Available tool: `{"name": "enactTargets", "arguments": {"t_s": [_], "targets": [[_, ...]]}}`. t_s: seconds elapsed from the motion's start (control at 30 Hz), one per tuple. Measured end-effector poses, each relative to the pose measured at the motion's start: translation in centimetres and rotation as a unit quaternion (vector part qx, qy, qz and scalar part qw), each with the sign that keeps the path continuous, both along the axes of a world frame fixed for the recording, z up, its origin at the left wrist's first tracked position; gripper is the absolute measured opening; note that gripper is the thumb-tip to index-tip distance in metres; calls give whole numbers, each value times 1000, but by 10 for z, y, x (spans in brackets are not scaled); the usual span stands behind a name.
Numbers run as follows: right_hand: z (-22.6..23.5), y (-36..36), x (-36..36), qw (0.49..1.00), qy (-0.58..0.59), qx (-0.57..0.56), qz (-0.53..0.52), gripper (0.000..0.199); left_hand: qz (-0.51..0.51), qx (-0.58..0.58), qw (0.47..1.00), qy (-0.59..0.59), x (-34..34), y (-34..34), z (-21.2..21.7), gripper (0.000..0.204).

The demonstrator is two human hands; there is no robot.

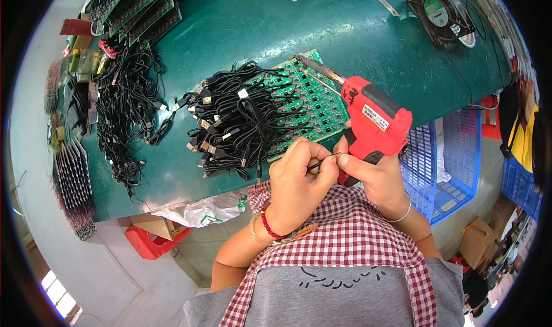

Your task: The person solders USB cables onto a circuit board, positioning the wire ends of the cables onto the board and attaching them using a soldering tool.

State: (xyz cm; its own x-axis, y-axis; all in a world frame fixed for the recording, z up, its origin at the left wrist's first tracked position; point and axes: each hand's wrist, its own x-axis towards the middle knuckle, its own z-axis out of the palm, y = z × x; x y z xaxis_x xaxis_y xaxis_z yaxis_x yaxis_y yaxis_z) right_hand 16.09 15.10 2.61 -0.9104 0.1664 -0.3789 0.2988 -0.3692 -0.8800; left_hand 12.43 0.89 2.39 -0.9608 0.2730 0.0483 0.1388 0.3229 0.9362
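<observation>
My left hand (pixel 299 174) is closed, pinching the end of a thin black cable (pixel 315 166) between thumb and fingers. Close beside it, my right hand (pixel 374 180) is wrapped around the grip of a red and black soldering gun (pixel 374 117). The right thumb tip meets the left fingertips at the cable's end; fine wires there are too small to make out. The gun's long tip points up and left, over a green circuit board panel (pixel 319 106). Many black USB cables (pixel 230 120) lie bundled across the panel's left side, some running to its boards.
The green table (pixel 190 34) carries another heap of black cables (pixel 123 97) at left and stacked circuit boards (pixel 152 22) behind it. A black fan (pixel 440 14) stands far right. Blue plastic baskets (pixel 425 172) sit below the table's right edge, a red stool (pixel 146 243) below its left.
</observation>
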Motion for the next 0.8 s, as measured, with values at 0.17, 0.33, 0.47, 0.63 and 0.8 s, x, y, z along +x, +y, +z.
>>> {"name": "enactTargets", "arguments": {"t_s": [0.17, 0.33, 0.47, 0.63, 0.8], "targets": [[-1, 2, 5, 996, -23, 61, 57, 10, -7, -12, 1000, 22, -4, 0, -1, 12], [-3, 6, 15, 992, -6, 126, 9, 8, -30, -272, 941, 200, -21, -2, -7, 9], [-4, 28, 36, 991, 13, 132, -1, 10, -32, -318, 926, 200, -26, -3, -20, 8], [-19, 65, 85, 979, 26, 198, 38, 15, -50, -321, 932, 161, -30, -3, -14, 10], [-26, 72, 112, 986, -29, 160, 37, 26, -62, -337, 928, 146, -32, -2, -12, 9]]}}
